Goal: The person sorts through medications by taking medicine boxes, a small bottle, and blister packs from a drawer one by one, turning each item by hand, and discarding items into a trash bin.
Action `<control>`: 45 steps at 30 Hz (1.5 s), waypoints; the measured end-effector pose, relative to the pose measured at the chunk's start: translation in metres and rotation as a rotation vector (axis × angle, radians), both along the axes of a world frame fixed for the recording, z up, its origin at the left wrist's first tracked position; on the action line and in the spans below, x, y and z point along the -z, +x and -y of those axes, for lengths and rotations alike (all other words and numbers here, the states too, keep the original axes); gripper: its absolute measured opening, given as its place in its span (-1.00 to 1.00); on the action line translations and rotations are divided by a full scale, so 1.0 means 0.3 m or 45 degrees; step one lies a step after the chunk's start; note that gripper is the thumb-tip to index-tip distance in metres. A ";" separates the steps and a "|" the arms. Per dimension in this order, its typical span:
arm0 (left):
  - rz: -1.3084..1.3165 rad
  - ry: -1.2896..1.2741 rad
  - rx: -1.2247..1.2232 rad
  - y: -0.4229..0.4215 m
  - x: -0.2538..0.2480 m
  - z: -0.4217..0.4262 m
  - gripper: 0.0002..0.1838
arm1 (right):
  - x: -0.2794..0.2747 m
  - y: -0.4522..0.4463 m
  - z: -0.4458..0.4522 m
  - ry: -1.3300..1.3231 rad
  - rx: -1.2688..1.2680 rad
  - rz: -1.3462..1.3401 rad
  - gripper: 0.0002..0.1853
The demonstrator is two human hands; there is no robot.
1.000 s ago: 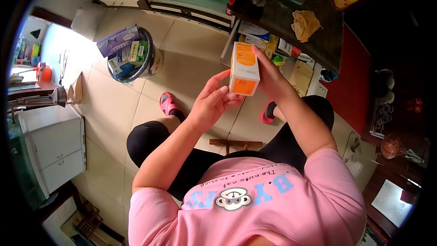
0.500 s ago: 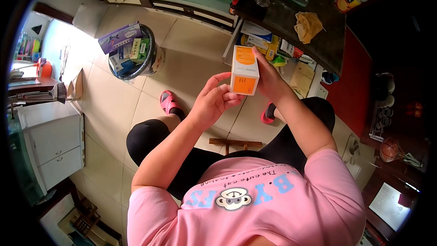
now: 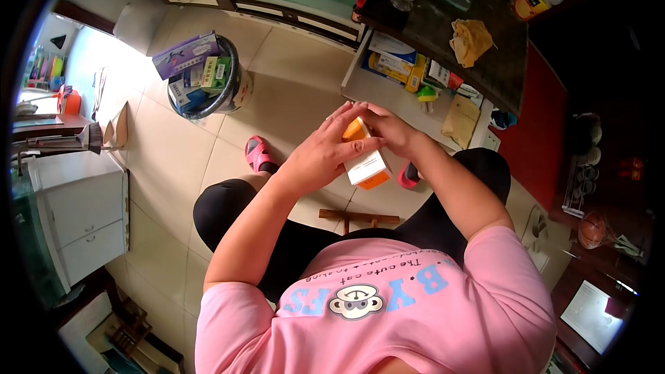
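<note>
A white and orange box (image 3: 367, 166) is held between my two hands above the floor, tilted, with its orange end toward my lap. My left hand (image 3: 322, 152) lies over its upper left side, fingers bent across the top. My right hand (image 3: 393, 130) grips the far right side, and its fingertips meet those of my left hand at the far end. Beyond them an open drawer (image 3: 360, 82) holds blue, white and yellow boxes, a green item and a brown paper packet (image 3: 460, 121).
A bin (image 3: 239, 90) at the left holds several boxes, a purple one (image 3: 185, 55) on top. Behind the drawer stands a dark table (image 3: 422, 28) with a crumpled brown cloth (image 3: 472, 43) and a bottle (image 3: 530, 3). A wooden stool (image 3: 359, 217) shows between my legs.
The box has come nearer to my body and tilted. My left hand has moved from its lower side onto its top, and my hands now meet at its far end.
</note>
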State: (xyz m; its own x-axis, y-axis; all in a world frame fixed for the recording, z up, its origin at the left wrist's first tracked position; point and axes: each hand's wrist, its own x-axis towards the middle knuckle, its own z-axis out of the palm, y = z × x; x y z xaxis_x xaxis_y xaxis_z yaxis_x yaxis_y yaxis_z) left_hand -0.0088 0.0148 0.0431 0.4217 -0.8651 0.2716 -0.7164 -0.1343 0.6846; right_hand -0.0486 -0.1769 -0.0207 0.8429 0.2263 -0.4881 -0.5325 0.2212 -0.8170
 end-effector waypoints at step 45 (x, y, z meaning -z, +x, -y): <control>-1.513 -1.379 -0.637 -0.035 -0.035 -0.338 -0.30 | -0.302 0.097 -0.395 -0.479 0.002 0.211 -0.50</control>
State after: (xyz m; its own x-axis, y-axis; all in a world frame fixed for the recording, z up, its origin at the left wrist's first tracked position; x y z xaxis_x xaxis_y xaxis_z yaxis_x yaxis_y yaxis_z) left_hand -0.0192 0.1162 0.0535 0.9715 -0.2338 -0.0383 0.1932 0.6883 0.6993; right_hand -0.0195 -0.0585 0.0698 0.9172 0.0567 -0.3945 -0.3871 -0.1086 -0.9156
